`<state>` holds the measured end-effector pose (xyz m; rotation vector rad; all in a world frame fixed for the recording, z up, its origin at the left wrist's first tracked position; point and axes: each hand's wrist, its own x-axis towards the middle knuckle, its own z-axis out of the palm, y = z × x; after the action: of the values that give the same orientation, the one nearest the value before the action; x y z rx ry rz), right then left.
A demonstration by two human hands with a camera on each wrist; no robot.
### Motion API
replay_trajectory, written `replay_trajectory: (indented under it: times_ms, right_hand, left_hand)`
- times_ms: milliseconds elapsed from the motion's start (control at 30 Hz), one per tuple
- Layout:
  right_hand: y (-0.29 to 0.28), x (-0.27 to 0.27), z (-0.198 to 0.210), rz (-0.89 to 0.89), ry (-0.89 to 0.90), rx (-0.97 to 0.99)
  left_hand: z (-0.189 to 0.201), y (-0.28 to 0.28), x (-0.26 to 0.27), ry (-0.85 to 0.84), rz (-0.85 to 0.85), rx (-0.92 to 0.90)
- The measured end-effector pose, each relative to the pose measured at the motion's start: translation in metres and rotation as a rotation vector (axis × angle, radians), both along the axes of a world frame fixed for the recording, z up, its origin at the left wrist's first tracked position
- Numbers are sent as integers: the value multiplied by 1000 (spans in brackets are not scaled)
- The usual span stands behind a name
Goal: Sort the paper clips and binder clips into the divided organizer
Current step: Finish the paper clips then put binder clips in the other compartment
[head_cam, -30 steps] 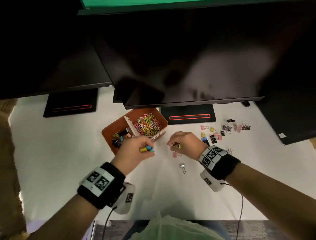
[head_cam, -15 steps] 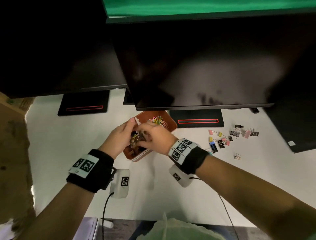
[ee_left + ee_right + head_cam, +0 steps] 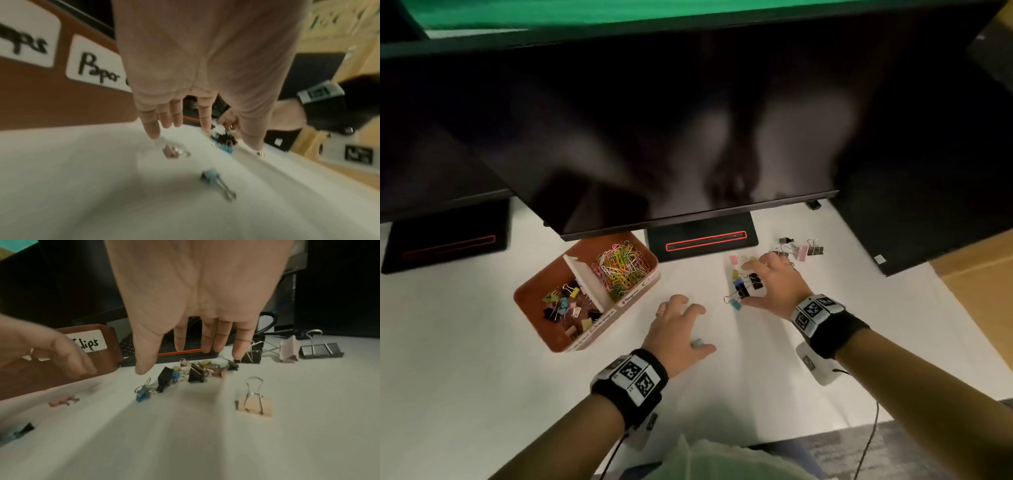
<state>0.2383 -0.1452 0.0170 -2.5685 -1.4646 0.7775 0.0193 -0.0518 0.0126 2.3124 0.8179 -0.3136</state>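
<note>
The brown divided organizer [image 3: 534,287] sits on the white table; its left part holds binder clips [image 3: 565,305], its right part coloured paper clips [image 3: 621,269]. My left hand [image 3: 681,325] hovers open right of the organizer, over a small blue binder clip [image 3: 211,176] and a pink one [image 3: 170,151]. My right hand [image 3: 768,286] spreads open above a cluster of loose binder clips [image 3: 195,372], holding nothing. A beige binder clip [image 3: 255,404] lies under its palm. Larger binder clips [image 3: 803,249] lie further back.
A dark monitor [image 3: 654,137] overhangs the table's back, with its stand base [image 3: 702,236] between organizer and loose clips. A second base [image 3: 445,243] sits at the left. White labels [image 3: 96,71] mark the organizer's front wall. The table edge runs along the bottom.
Both hands left the organizer's binder clip compartment, now empty of clips, and swung right: the left over the table's middle, the right over the loose clip pile.
</note>
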Motion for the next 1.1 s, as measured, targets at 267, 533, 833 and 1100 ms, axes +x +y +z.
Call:
replay_trajectory:
  times_ms: [267,533,833,1100]
  right_hand:
    - [15,-8,-16,130,74,-55]
    - [26,-15,-24,233,293,-32]
    - [27,-22,-22,249,376,46]
    - [40,-54,10,294,491,317]
  left_hand:
    - [-29,-1,0,23,19,6]
    - [-37,15,-9,-111,215,-127]
    - [-34,19,-13,-155,260,-122]
    - [27,28,-38,-309,363,-163]
